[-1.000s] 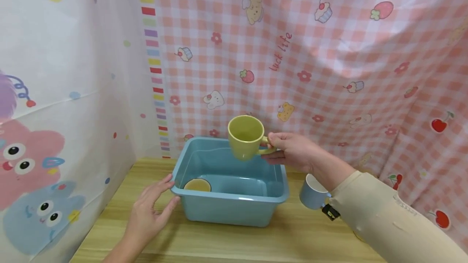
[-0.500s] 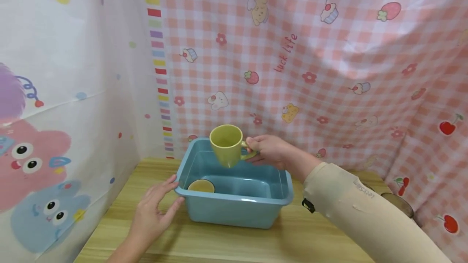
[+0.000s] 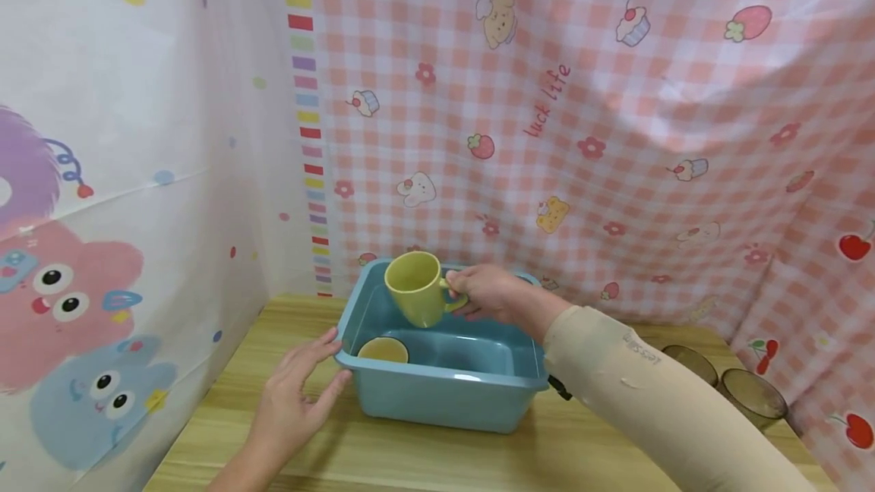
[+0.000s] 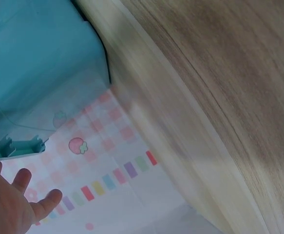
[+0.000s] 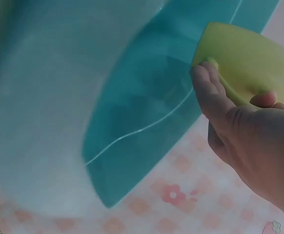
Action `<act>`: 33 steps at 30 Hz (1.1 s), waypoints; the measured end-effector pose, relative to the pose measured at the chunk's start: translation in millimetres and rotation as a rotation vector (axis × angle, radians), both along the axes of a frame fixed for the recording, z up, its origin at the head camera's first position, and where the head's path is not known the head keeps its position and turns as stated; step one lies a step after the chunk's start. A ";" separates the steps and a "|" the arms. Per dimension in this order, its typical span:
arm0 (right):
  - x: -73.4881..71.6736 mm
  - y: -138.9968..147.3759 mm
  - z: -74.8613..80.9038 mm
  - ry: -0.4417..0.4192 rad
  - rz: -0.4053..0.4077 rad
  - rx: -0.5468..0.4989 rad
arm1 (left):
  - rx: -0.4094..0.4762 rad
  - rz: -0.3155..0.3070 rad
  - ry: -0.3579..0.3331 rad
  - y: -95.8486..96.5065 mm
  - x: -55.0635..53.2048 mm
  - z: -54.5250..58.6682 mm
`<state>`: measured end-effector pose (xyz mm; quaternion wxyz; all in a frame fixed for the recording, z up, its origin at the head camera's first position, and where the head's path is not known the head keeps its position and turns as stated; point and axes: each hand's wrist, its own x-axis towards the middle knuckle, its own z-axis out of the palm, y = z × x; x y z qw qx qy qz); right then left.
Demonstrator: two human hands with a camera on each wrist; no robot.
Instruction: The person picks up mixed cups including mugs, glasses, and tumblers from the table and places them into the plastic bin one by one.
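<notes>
A yellow-green mug (image 3: 414,288) hangs tilted over the back left part of a blue plastic tub (image 3: 444,399). My right hand (image 3: 488,293) grips it by the handle, and the right wrist view shows fingers curled at the handle of the same mug (image 5: 249,63). Inside the tub, at its front left corner, sits a round yellowish cup (image 3: 383,350), mostly hidden by the tub wall. My left hand (image 3: 290,393) has its fingers spread, with the fingertips right at the tub's left front corner. In the left wrist view, the left hand (image 4: 15,204) is below the tub's rim.
Two brown see-through glasses stand at the right, the nearer glass (image 3: 754,395) and another glass (image 3: 690,363) partly behind the sleeve (image 3: 636,378). The tub stands on a wooden table (image 3: 410,462). A pink checked curtain (image 3: 615,135) hangs close behind it.
My right hand has carried the mug left and down, lower over the tub. The left hand stays at the tub's corner. A light blue mug at the right has gone out of sight behind the arm.
</notes>
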<state>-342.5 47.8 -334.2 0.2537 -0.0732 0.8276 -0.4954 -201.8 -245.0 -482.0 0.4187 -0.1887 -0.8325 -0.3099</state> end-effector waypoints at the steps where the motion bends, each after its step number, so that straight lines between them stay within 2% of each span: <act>1: -0.3 -1.3 -1.3 -0.001 -0.002 0.004 | 0.000 -0.003 0.003 0.5 -0.1 0.2; 7: 1.0 -9.8 -10.6 -0.007 -0.028 0.034 | -0.002 -0.013 0.024 2.5 -0.1 1.8; 12: 5.5 -15.6 -17.0 0.031 -0.067 0.088 | 0.004 -0.008 0.000 3.4 0.5 3.5; 18: 7.3 -20.9 -23.0 0.080 -0.042 0.172 | 0.005 -0.003 -0.002 4.6 1.7 7.2; 21: 7.1 -23.1 -26.6 0.059 -0.045 0.221 | -0.013 0.003 -0.011 5.5 2.2 8.1; 24: 6.4 -25.6 -32.0 0.032 -0.053 0.270 | -0.068 0.026 -0.022 5.7 2.8 8.1; 28: 4.8 -29.6 -41.1 0.004 -0.077 0.286 | -0.130 0.037 -0.027 5.9 4.3 9.1; 33: 4.1 -36.7 -50.8 -0.017 -0.079 0.273 | -0.109 0.032 -0.059 7.5 6.7 10.9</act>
